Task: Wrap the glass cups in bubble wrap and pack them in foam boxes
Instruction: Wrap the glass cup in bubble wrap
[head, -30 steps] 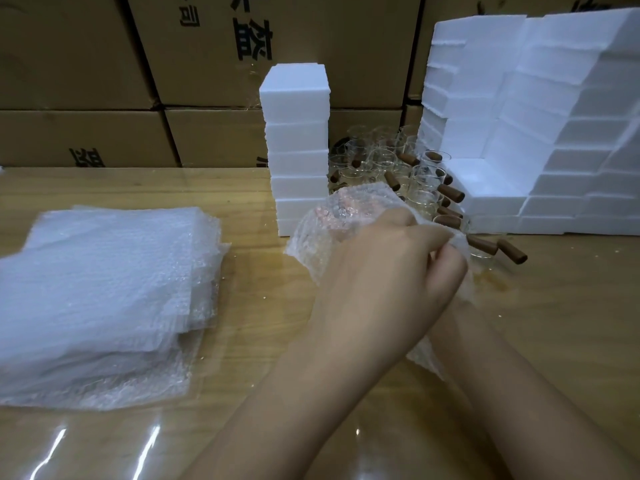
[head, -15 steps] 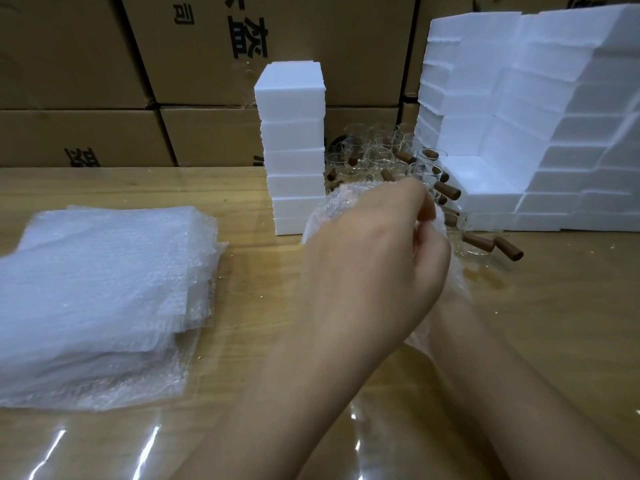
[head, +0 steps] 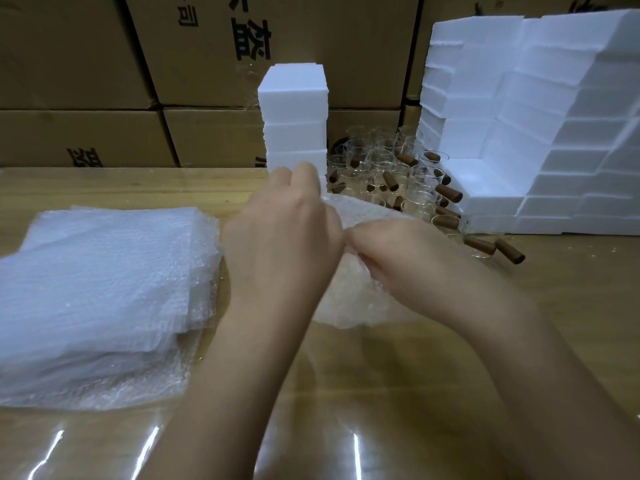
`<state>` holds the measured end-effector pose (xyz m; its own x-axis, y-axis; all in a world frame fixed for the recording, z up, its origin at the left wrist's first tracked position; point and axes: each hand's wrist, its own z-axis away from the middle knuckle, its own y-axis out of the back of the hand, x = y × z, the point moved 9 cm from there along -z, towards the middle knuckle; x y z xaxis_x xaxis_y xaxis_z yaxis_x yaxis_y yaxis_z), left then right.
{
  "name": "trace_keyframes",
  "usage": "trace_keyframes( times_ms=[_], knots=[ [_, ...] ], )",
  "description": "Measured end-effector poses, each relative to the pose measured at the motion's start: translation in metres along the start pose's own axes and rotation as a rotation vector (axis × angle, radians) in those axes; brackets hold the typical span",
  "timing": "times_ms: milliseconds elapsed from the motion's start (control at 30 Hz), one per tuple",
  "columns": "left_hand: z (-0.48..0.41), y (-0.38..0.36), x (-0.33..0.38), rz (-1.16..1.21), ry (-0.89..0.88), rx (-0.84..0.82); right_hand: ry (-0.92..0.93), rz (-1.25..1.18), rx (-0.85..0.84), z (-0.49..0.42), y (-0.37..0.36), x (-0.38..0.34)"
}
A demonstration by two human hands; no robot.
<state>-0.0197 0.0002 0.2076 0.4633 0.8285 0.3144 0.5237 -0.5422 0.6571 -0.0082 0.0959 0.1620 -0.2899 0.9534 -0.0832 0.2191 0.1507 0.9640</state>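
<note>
- Closest to the camera is the glossy wooden table (head: pixel 346 393), with light glare streaks on its shiny top, and both bare forearms reach in over it.
- The left hand (head: pixel 287 233) is up in the middle with its back to the camera. Its fingers are curled in and it grips the top edge of a bubble wrap bundle (head: pixel 349 299).
- The right hand (head: pixel 398 251) is just beside it, almost touching. Its fingers are curled too, and it pinches the same bundle from the right side.
- The bundle sits between and under the two hands, with its bottom down on the table. It's crumpled and cloudy, so I can't tell whether a cup is inside.
- Off to the left, a thick pile of flat bubble wrap sheets (head: pixel 104 278) lies on the table.
- Behind the hands stands a tall stack of white foam boxes (head: pixel 294 112).
- Right of that stack is a crowd of glass cups (head: pixel 384 168) with brown handles, unwrapped, and a couple sit nearer on the table.
- Further right is a big stepped wall of foam boxes (head: pixel 554 133).
- At the very back are stacked cardboard cartons (head: pixel 86 64) with black print.
</note>
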Motion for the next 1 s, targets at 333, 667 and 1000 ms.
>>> trace_keyframes(
  times_ms=[333,667,1000],
  knots=[
    [-0.014,0.011,-0.059,0.040,0.203,0.072,-0.324,-0.812,0.742,0.022,0.030,0.102],
    [-0.017,-0.011,-0.061,0.126,0.119,-0.080,-0.454,-0.319,-0.211,0.000,-0.123,0.123],
    [-0.017,-0.018,-0.067,0.137,0.131,-0.120,-0.589,-0.567,0.132,0.021,-0.047,0.167]
  ],
)
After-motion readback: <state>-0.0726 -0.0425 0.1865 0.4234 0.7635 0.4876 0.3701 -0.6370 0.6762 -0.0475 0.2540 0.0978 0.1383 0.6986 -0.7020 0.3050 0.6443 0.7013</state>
